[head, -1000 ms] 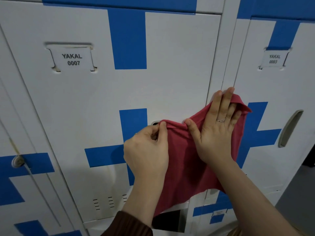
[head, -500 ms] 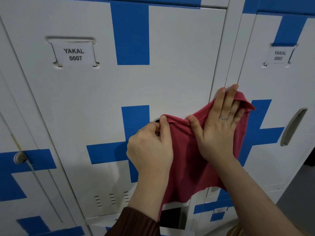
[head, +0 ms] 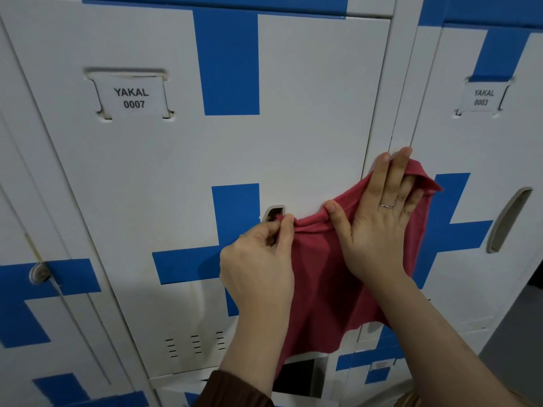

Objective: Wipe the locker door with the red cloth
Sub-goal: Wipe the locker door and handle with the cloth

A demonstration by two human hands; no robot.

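Note:
A white locker door [head: 308,113] with blue blocks and the label YAKAL 0007 fills the middle of the head view. The red cloth [head: 326,289] hangs spread against its lower right part. My left hand [head: 258,265] pinches the cloth's upper left corner between thumb and fingers, just below the door's recessed handle slot [head: 274,212]. My right hand [head: 379,224] lies on the cloth's upper right part with fingers mostly straight, pressing it against the door's right edge; two fingertips curl over the cloth's top corner.
A second locker door [head: 470,142], labelled YAKAL 0003, stands to the right with a recessed handle [head: 508,218]. Another door with a round lock [head: 38,273] is at the left. Below the cloth a dark open gap [head: 302,380] shows in the lower lockers.
Both hands and the cloth stay almost in place against the door. The view has shifted slightly, and the handle slot above my left hand shows more.

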